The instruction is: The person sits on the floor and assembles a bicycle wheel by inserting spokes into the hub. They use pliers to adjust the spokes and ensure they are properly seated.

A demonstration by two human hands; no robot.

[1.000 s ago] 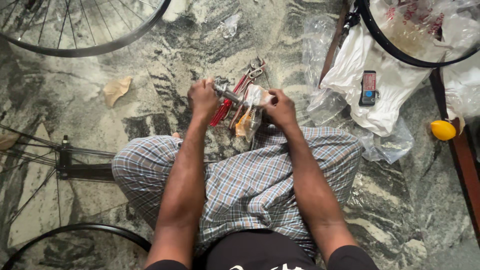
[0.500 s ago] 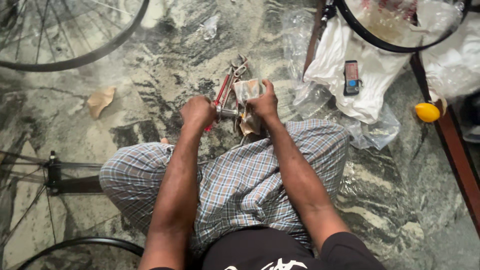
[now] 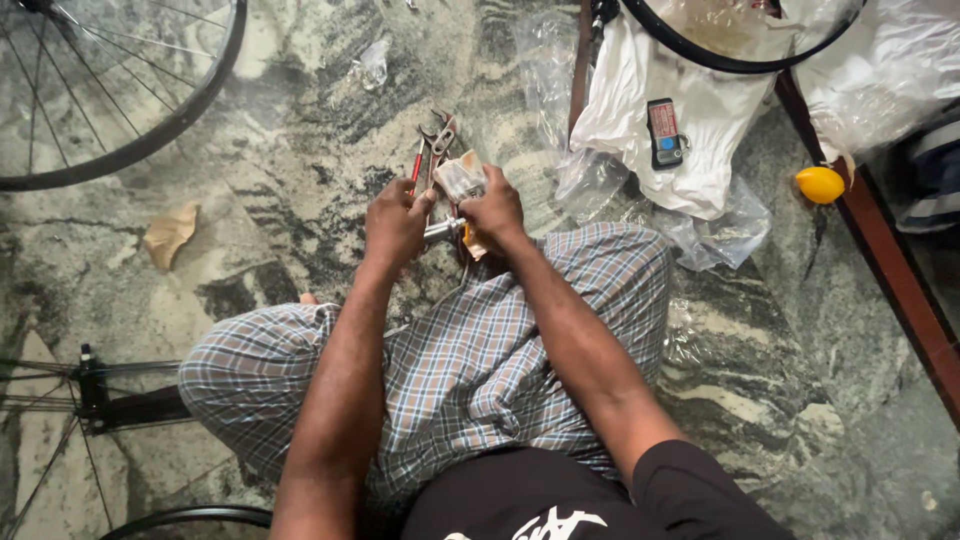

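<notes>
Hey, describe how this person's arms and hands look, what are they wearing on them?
Both arms are bare from the short black sleeves down. The left hand and right hand wear no gloves, and no watch, bracelet or ring shows. The fingers are bare too.

Left hand (image 3: 397, 222) and right hand (image 3: 493, 208) grip a metal part (image 3: 443, 229).

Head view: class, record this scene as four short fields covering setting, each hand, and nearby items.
Setting: person seated on a marbled stone floor
Left hand: grips one end of a small metal shaft
Right hand: grips the shaft's other end, with a crumpled wrapper
Nearby: red-handled pliers, wrench, spoked wheel, yellow ball
</notes>
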